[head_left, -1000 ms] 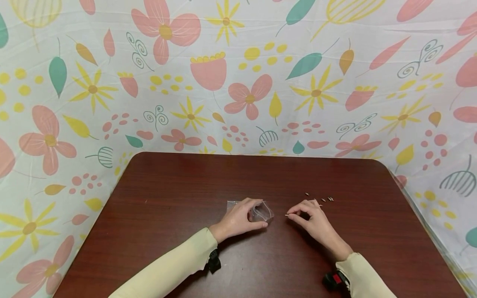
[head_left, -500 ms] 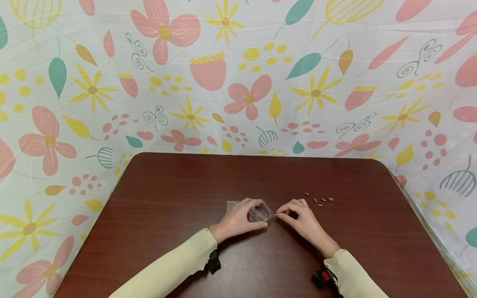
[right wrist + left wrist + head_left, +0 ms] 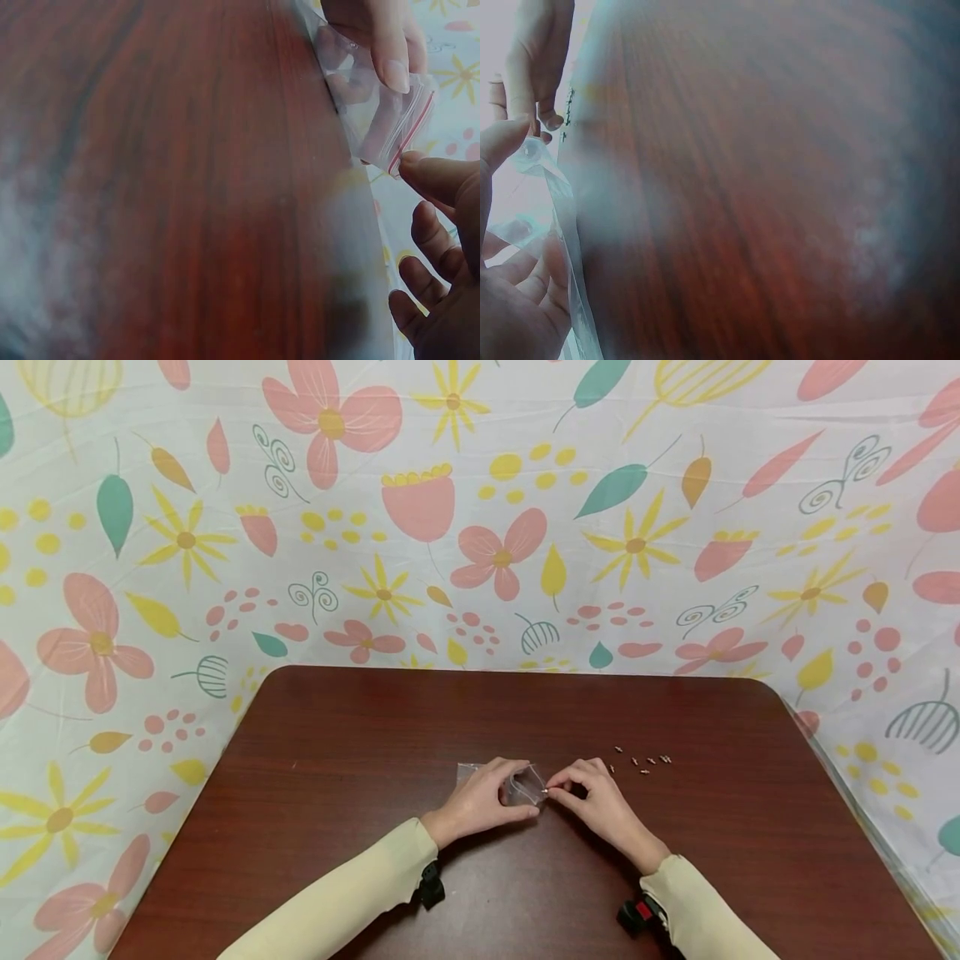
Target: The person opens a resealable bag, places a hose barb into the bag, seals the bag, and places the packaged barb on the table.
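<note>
Plastic bag (image 3: 527, 785) gripped in L hand (image 3: 478, 802), R hand (image 3: 602, 804) pinching sm. pc (image 3: 545, 791) nr bag's mouth.

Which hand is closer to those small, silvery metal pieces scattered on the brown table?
Right. The right hand is close beside the scattered metal pieces; the left hand is farther left, holding the clear plastic bag.
</note>
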Tool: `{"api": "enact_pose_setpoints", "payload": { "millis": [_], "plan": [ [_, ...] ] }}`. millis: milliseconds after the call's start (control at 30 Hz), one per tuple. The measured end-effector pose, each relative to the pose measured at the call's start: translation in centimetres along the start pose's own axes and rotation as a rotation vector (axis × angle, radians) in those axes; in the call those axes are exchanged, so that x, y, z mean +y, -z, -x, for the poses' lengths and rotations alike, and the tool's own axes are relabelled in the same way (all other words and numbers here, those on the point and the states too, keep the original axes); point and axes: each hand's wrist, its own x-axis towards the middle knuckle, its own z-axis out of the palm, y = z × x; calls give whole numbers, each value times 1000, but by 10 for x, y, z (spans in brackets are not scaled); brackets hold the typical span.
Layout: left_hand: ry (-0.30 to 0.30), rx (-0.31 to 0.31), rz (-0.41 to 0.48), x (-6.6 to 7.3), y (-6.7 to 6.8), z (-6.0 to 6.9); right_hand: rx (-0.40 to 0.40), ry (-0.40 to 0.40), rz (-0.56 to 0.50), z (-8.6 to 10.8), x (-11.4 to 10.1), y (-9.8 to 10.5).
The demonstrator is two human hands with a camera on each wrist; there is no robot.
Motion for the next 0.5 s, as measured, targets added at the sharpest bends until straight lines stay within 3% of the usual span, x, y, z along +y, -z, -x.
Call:
{"api": "enact_pose_setpoints", "payload": {
  "millis": [500],
  "plan": [
    [-6, -2, 1, 1, 1, 1, -29, -29, -8, 2, -2, 4]
  ]
}}
